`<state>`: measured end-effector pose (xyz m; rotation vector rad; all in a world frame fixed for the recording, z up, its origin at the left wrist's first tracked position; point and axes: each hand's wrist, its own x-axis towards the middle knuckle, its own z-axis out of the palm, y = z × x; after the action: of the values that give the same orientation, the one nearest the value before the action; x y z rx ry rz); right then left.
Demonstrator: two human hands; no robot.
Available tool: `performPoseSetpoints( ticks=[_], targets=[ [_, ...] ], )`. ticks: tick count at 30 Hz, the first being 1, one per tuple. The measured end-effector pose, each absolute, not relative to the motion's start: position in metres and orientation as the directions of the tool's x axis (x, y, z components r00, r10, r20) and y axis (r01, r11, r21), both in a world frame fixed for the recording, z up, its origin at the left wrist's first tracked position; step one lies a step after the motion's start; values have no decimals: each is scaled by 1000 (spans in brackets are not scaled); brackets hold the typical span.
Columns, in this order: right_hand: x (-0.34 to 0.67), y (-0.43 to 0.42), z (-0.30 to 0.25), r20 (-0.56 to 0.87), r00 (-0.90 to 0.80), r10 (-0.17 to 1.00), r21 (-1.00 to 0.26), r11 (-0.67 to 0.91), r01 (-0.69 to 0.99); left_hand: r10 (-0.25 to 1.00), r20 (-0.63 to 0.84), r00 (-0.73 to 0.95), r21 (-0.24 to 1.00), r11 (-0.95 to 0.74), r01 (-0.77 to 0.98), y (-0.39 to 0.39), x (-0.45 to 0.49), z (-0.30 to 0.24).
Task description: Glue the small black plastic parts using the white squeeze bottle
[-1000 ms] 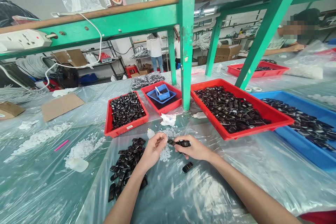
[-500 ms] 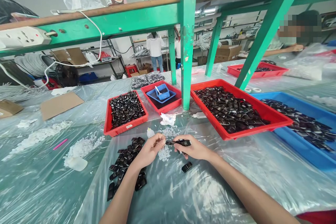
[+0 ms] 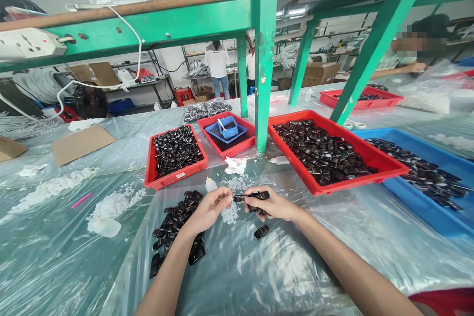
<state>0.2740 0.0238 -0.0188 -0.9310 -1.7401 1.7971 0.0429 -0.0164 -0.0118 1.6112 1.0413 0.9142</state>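
Observation:
My right hand [image 3: 273, 203] is closed around glossy black plastic pieces [image 3: 255, 196], one held out toward the left with more under the fingers. Pinched at that piece's left end, my left hand [image 3: 215, 203] has its thumb and fingertips together; whatever they hold is too small to make out. Below the right hand, a single black piece [image 3: 261, 231] lies on the plastic sheet. A heap of similar black pieces [image 3: 177, 222] spreads beside and partly behind my left forearm. Small translucent bits [image 3: 230, 214] lie scattered beneath and beyond the hands.
Red trays of black pieces stand at left [image 3: 176, 178] and right [image 3: 322, 190], with a blue tray [image 3: 418, 212] farther right. A green post [image 3: 263, 84] rises behind the hands. A small bottle [image 3: 211, 184] is near the left hand. Another person [image 3: 403, 61] sits far right.
The view has shifted slightly. Both hands stay together at the black piece, and more of the pieces under the right hand's fingers now shows.

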Motion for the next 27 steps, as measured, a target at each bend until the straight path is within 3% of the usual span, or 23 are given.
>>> performPoseSetpoints(
  ticks=[12, 15, 19, 22, 27],
  targets=[
    [274, 23, -16, -170, -654, 737, -985, -105, 137, 952, 151, 267, 950, -214, 226, -12, 44, -27],
    [273, 23, -16, -151, -648, 747, -988, -117, 97, 967, 202, 156, 943, -235, 236, -10, 49, -31],
    [270, 25, -16, -118, -585, 802, -990, -138, 10, 939, 344, -28, 854, -301, 424, -14, 60, -32],
    [268, 29, -18, -119, -497, 860, -985, -165, -51, 926, 367, 85, 746, -348, 568, -24, 72, -30],
    [270, 35, -23, -102, -429, 897, -984, -154, -88, 833, 253, 493, 523, -546, 654, -42, 97, -32]
  ],
)
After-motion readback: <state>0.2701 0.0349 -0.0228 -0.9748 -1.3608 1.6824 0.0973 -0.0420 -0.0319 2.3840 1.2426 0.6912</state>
